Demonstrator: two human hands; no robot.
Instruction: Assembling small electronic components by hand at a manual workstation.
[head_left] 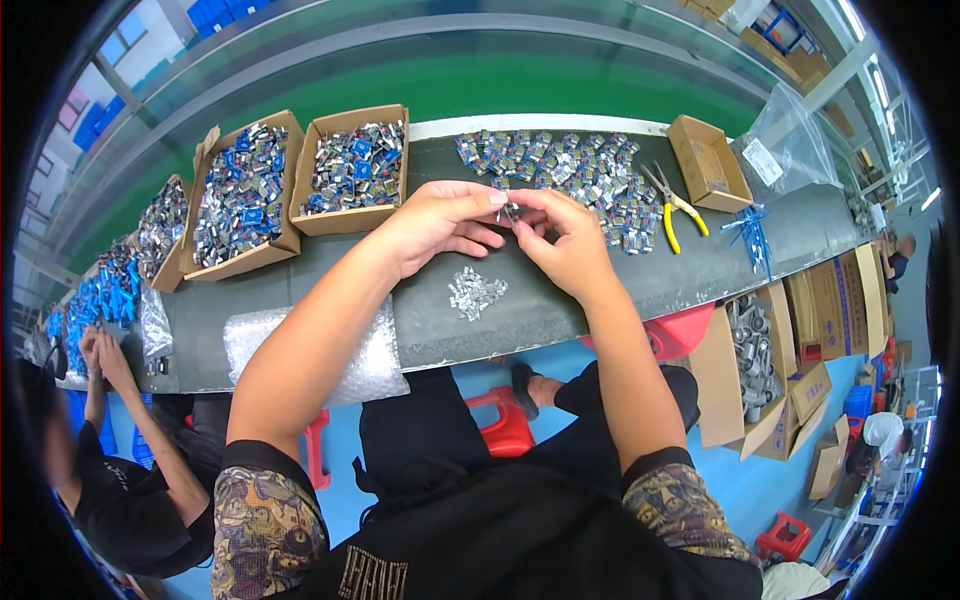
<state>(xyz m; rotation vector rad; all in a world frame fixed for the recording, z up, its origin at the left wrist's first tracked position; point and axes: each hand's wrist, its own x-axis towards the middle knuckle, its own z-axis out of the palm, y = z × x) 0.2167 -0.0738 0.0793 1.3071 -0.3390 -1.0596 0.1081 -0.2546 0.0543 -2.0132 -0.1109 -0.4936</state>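
Above the dark worktop, my left hand [447, 222] and my right hand [566, 237] meet at the fingertips. Between them is a small metal part [508, 213], pinched by the thumb and forefinger of each hand; its exact kind is too small to make out. Just below the hands lies a little heap of small silvery metal pieces [476, 293]. Beyond my fingers spreads a wide layer of small parts with blue, white and yellowish faces [570, 160]. Pliers with yellow handles [676, 208] rest with their jaws apart, right of that layer.
Cardboard boxes of small blue and metal parts [243, 200] stand at the left. An open small carton [708, 165], a clear plastic bag [790, 150] and blue strips [752, 240] are at the right. Bubble wrap [360, 350] overhangs the front edge. A co-worker [140, 480] sits at the left.
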